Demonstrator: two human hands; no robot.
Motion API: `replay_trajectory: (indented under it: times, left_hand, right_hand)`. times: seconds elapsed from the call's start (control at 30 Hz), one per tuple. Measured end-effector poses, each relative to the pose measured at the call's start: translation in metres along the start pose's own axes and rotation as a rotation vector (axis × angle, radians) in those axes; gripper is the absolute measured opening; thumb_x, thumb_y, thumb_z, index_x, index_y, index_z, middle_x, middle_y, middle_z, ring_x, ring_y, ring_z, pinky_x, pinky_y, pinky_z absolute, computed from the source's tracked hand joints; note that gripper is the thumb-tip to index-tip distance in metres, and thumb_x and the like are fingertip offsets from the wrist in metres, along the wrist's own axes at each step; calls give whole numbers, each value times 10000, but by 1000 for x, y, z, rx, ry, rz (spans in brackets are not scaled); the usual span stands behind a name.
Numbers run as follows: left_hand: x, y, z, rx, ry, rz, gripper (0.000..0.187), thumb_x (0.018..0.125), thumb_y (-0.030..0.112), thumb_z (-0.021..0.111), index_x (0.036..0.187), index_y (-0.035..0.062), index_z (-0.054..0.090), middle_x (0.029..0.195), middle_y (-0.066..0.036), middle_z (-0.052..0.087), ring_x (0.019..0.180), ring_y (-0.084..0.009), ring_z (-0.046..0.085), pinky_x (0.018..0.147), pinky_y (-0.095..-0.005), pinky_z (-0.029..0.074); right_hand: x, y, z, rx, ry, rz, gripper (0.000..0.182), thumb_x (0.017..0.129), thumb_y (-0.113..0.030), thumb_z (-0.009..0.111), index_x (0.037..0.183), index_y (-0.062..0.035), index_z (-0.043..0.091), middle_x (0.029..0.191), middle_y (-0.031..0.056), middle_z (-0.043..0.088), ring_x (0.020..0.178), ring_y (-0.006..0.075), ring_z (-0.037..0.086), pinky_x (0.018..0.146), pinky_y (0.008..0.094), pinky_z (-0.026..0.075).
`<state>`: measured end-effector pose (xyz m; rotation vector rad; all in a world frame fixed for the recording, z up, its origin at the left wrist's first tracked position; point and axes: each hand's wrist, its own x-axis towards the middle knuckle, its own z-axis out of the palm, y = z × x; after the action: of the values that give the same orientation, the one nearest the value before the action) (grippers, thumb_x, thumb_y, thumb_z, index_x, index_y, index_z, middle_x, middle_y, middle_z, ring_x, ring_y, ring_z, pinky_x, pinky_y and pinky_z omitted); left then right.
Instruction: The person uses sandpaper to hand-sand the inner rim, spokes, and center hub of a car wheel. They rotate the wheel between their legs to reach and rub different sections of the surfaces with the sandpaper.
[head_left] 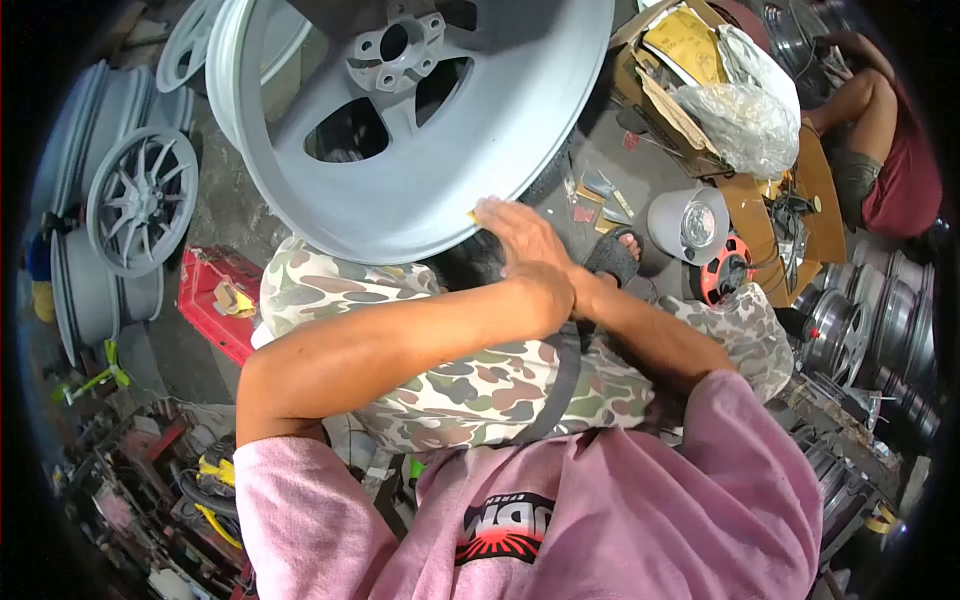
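Observation:
A large grey wheel rim (400, 215) leans against my knees, its spokes and hub facing up. At its near lip is my right hand (520, 238), the fingers pressed together on a small yellow piece of sandpaper (474, 215), of which only an edge shows. My left hand (545, 292) is bent at the wrist and crosses my right wrist, touching it. The fingers of my left hand are hidden from view.
Several grey wheel rims (143, 200) stand at left, beside a red crate (220, 300). To the right are a white bucket (688, 222), a red-black reel (722, 268) and a cardboard box (665, 105) with plastic. A co-worker (900, 175) sits at far right, near stacked rims (835, 325).

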<state>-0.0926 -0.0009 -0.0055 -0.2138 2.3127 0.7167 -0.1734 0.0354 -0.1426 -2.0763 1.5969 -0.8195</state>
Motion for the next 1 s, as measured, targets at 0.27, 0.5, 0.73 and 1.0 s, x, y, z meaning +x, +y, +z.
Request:
replay_trajectory:
  times: [0.27,0.5,0.73,1.0]
  left_hand:
    - [-20,10,-10,-169,201,218,183,854,79,603,917,-8,752,942,-214,751,955,-375,732,830,-461,579]
    - [-25,16,-10,-102,252,282,160,814,73,646,876,-4,771,889,-196,757,884,-367,748,793,-453,595]
    - [-27,13,-3,-65,374,197,164,800,103,661,865,1,772,863,-206,753,845,-361,754,734,-454,603]
    - [-27,10,8,-112,411,213,171,816,116,643,853,16,777,841,-196,754,820,-363,755,711,-450,601]
  right_hand:
    - [21,63,-21,-364,10,-13,469,860,9,561,1317,-54,644,1378,182,609,1310,337,560,1128,463,434]
    - [22,54,-41,-234,-76,-156,488,835,26,578,1301,-93,660,1284,126,626,1234,328,595,1084,445,477]
    - [59,31,-28,-44,-206,-131,383,748,62,555,1085,-32,713,1048,177,683,1051,388,645,951,468,536]
    - [80,84,-75,-465,-362,-104,338,737,73,606,1014,-62,746,1142,183,705,1105,370,658,1027,468,515]
